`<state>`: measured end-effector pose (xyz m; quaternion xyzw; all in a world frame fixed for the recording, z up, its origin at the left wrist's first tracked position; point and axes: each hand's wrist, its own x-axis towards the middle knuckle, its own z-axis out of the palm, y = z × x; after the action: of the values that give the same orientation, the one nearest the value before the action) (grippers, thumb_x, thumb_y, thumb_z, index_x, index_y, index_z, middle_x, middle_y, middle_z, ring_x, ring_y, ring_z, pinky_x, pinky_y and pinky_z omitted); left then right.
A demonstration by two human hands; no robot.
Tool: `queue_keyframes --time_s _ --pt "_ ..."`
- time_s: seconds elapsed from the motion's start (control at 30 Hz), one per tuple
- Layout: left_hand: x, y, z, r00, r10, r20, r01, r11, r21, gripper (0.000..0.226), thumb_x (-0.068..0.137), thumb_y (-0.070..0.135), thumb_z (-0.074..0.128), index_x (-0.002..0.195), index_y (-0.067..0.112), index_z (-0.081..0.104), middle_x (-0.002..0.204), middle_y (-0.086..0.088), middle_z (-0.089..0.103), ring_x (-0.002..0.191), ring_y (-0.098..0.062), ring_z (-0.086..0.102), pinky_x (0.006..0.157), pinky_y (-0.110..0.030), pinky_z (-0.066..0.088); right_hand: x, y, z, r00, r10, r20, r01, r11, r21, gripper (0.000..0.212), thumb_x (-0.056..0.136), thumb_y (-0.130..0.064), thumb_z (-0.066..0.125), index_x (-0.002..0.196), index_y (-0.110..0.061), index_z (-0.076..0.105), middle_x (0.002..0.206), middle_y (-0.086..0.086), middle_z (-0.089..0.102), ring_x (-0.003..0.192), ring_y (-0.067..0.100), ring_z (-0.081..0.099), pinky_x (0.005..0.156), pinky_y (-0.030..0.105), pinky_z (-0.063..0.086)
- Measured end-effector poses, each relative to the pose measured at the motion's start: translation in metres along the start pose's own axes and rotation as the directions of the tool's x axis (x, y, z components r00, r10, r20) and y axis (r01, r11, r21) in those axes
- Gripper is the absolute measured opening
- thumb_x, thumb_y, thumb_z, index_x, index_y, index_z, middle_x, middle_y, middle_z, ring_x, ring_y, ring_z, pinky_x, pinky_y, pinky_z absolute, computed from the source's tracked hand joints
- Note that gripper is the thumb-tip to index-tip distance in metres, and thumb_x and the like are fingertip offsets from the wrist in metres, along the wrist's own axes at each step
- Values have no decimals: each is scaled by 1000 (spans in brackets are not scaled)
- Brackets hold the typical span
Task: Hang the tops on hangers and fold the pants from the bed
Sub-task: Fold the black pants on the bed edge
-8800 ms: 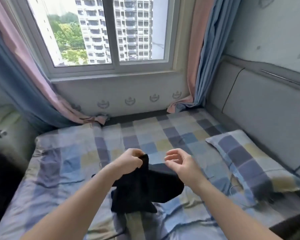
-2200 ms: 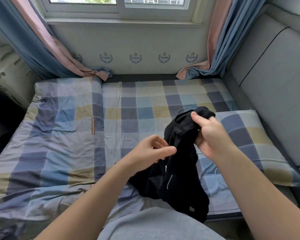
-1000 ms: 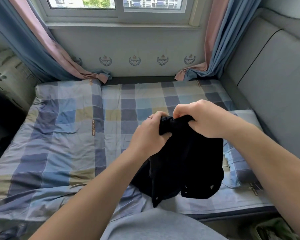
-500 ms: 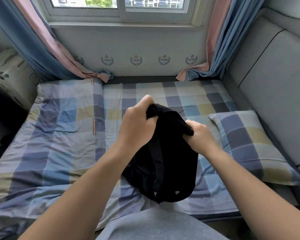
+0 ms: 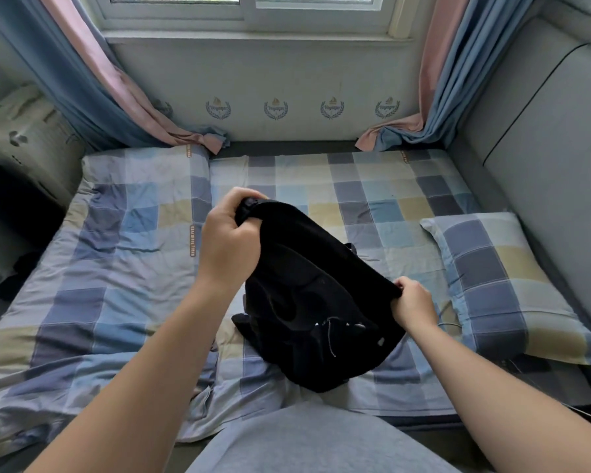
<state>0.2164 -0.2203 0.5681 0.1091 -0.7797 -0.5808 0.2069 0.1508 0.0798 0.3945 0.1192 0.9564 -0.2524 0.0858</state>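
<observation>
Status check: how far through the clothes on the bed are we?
Done: nothing shows as finished; no hanger or folded pile is in view. In hand: the left hand and right hand grip a black garment by its edge, spread above the bed. Left: folding or hanging it; a dark item at the bed's left edge may also need doing.

Black garment (image 5: 307, 298) held up over the checked bed (image 5: 123, 254): left hand (image 5: 231, 238) grips one end high, right hand (image 5: 413, 303) pinches the other end lower, edge taut between them. Rest hangs bunched (lower folds touching the sheet). Checked pillow (image 5: 498, 281) at right, near the grey headboard (image 5: 543, 158).
</observation>
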Motion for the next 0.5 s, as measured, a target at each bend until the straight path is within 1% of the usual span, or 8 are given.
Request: queue_keyframes --time_s 0.03,0.13,0.23,0.3,0.33,0.37,0.43,0.5 --pt "1 -7 -1 999 -31 -22 31 999 16 31 82 0 48 89 23 68 77 11 67 81 -11 63 74 -31 51 7 5 -3 1000 28 4 -28 1000 14 12 91 -7 52 84 -17 56 84 7 57 81 31 53 68 35 39" --pt "4 -30 -8 989 -138 -56 141 989 54 25 82 5 49 83 24 66 74 11 65 74 -7 60 70 -30 49 24 18 -13 991 125 47 -132 976 173 3 93 -11 53 92 -14 54 89 15 62 76 27 53 62 34 35" --pt "9 -57 -13 973 -228 -37 231 957 174 15 81 10 48 81 16 61 70 0 60 68 -15 55 62 -34 43 37 20 -27 985 172 13 -166 918 360 12 90 -3 47 94 -14 52 90 13 59 83 27 54 69 33 40" --pt "12 -75 -16 952 -304 -16 296 911 286 10 81 12 49 85 9 58 72 -4 55 67 -20 50 60 -35 39 43 15 -39 980 196 -43 -150 860 488 20 88 2 47 97 -15 53 95 12 59 88 27 54 71 33 42" --pt "14 -85 -18 938 -347 -5 327 877 351 10 82 12 51 88 6 56 75 -6 55 68 -21 48 60 -34 38 45 13 -46 977 204 -65 -136 826 547 22 88 4 48 97 -15 54 96 11 58 88 26 54 70 32 43" --pt "14 -95 -19 922 -386 3 349 838 419 11 82 11 52 90 4 53 78 -8 54 69 -22 47 60 -34 36 47 12 -52 976 205 -73 -122 793 596 23 89 6 48 97 -15 54 98 12 58 87 25 54 69 32 44" --pt "12 -113 -23 902 -432 13 358 764 537 9 80 6 52 86 5 47 79 -10 51 69 -23 43 58 -35 32 49 10 -64 985 167 -40 -100 747 657 27 89 9 50 96 -17 55 102 13 60 87 25 56 73 35 47" --pt "8 -132 -27 895 -445 -14 359 704 613 14 79 0 51 81 10 41 76 -10 50 65 -23 41 55 -36 29 47 7 -75 996 84 23 -79 758 648 30 88 11 60 91 -19 57 98 11 62 84 26 58 74 37 48"
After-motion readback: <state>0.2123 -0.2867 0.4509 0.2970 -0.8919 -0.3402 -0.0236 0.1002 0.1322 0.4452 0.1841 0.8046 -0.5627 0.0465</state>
